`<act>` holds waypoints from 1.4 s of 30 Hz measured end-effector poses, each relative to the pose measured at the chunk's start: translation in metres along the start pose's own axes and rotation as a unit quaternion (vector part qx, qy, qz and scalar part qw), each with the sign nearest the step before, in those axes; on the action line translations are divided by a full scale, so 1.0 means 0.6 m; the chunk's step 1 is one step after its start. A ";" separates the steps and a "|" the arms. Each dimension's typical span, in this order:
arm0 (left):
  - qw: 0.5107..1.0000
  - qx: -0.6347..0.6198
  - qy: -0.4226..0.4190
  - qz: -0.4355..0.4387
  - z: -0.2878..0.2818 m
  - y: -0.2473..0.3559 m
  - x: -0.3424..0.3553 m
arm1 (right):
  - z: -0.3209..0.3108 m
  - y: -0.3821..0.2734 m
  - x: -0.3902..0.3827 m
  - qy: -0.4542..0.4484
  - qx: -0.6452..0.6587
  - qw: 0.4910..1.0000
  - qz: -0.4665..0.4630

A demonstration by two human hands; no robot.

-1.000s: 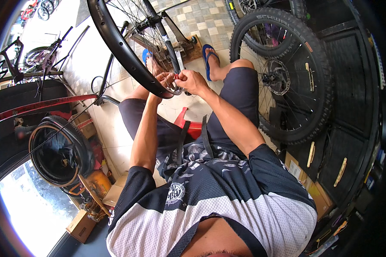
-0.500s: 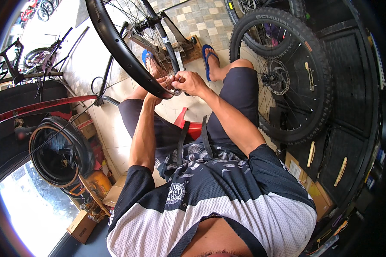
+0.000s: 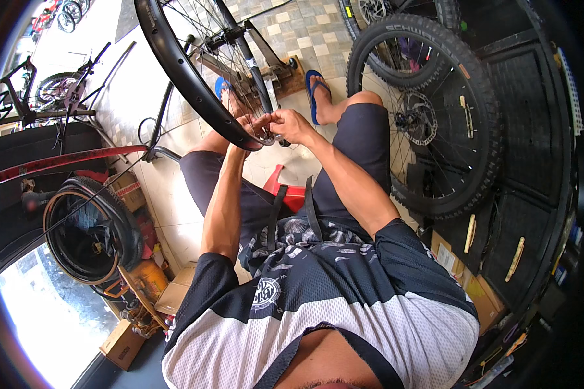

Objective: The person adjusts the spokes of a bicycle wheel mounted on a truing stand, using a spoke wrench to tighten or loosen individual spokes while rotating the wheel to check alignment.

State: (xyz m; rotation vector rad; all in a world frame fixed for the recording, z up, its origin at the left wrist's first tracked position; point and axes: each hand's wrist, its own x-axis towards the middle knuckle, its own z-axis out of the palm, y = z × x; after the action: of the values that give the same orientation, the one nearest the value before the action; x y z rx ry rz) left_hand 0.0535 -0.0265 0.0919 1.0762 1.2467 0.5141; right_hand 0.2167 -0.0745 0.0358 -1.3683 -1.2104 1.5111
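A bare black bicycle rim, laced with thin spokes to a dark hub, stands upright in a metal truing stand. My left hand is at the rim's near end, its fingers bent among the spokes and partly hidden by the rim. Pressing in from the other side, my right hand has its fingertips pinched together close to the left fingers. A small silver piece shows just under the fingertips; I cannot tell what it is or which hand holds it.
Wheels with knobby tyres lean on a black cabinet at right. A red stool shows between my legs. At left are loose tyres, a red bar, cardboard boxes and a bike frame.
My right hand's fingers have shifted slightly at the spokes and the left forearm has moved a little right. The small silver piece shows more clearly. The stand stays in place.
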 end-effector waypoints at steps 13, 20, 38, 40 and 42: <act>0.998 0.016 -0.060 0.006 -0.023 -0.009 0.012 | -0.005 -0.049 -0.025 0.047 -0.040 0.997 0.040; 0.989 0.002 -0.119 -0.088 -0.053 -0.020 0.013 | 0.002 -0.071 -0.035 0.057 -0.081 0.995 -0.002; 0.993 -0.112 -0.023 0.035 0.006 -0.016 -0.010 | -0.001 -0.016 -0.008 -0.008 0.028 0.999 0.026; 0.998 -0.060 0.000 0.016 0.000 -0.011 -0.008 | 0.000 -0.018 -0.008 -0.022 0.089 0.996 -0.001; 0.999 -0.029 0.000 0.019 -0.014 -0.020 -0.001 | -0.002 -0.025 -0.011 -0.034 0.134 0.990 0.003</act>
State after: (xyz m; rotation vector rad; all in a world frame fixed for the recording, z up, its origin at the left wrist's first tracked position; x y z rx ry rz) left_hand 0.0428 -0.0294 0.0823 1.0518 1.2062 0.5762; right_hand 0.2180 -0.0768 0.0520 -1.1510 -1.0002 1.6697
